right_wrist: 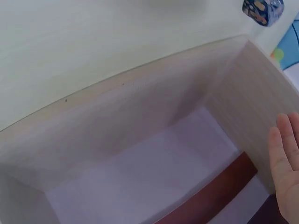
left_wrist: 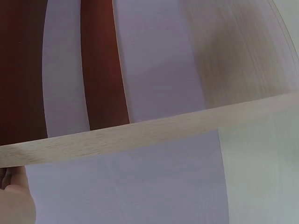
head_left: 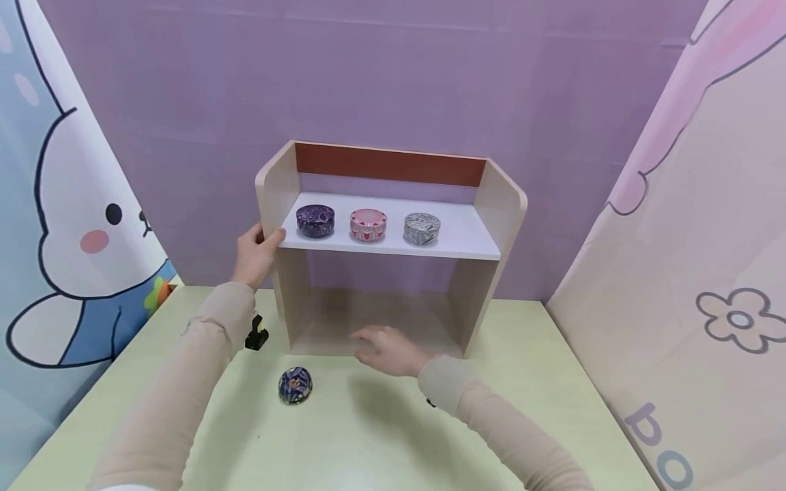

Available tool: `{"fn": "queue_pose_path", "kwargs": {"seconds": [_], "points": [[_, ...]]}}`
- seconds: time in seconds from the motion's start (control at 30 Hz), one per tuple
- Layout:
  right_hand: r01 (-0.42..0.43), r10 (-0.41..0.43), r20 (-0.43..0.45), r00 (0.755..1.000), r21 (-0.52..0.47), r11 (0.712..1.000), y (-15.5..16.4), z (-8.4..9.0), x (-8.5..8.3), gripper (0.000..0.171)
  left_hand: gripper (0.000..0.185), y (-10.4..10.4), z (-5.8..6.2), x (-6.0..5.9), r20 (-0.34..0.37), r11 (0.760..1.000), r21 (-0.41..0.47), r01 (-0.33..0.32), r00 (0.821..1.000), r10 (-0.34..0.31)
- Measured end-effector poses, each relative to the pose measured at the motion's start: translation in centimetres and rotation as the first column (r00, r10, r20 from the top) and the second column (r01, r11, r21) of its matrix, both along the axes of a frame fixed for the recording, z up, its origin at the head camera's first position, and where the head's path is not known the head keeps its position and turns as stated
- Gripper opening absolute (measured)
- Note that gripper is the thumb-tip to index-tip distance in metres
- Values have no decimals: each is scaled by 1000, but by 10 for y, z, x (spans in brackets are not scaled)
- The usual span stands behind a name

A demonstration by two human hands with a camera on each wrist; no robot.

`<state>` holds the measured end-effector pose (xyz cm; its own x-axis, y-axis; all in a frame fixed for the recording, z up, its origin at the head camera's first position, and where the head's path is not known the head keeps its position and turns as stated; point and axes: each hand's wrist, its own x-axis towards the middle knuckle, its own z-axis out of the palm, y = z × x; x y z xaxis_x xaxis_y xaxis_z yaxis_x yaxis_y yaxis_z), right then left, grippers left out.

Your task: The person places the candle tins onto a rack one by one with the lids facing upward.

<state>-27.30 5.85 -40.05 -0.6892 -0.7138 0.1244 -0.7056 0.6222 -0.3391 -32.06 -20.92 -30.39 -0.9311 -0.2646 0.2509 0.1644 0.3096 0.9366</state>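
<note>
A small wooden shelf [head_left: 480, 307] stands on the table with three round tins in a row on its white upper board. From left to right they are a dark purple tin [head_left: 316, 221], a pink patterned tin [head_left: 368, 226] and a silver-grey tin [head_left: 421, 229]. My left hand [head_left: 254, 258] grips the shelf's left side panel, thumb at its front edge. In the left wrist view, part of that hand [left_wrist: 16, 198] shows beside the panel. My right hand [head_left: 391, 351] holds nothing, fingers extended before the lower compartment. A dark blue floral tin [head_left: 295, 386] lies on the table, front left.
The pale green table [head_left: 319, 450] runs under and in front of the shelf. A purple cloth [head_left: 393, 75] hangs behind it, with printed curtains on the left [head_left: 80, 198] and right [head_left: 675, 273]. A reddish-brown strip [head_left: 389, 164] crosses the shelf's upper back.
</note>
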Motion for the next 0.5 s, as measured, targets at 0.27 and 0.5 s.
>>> {"fn": "queue_pose_path", "kwargs": {"seconds": [0.27, 0.5], "points": [[-32, 51, -128, 990, 148, 989, -21, -10, 6, 39, 55, -3, 0, -2, 5, 999, -34, 10, 1000, -10], [-62, 111, -220, 969, 220, 974, -36, -17, 12, 38, 58, -4, 0, 0, 21, 999, -43, 26, 999, -25]]}}
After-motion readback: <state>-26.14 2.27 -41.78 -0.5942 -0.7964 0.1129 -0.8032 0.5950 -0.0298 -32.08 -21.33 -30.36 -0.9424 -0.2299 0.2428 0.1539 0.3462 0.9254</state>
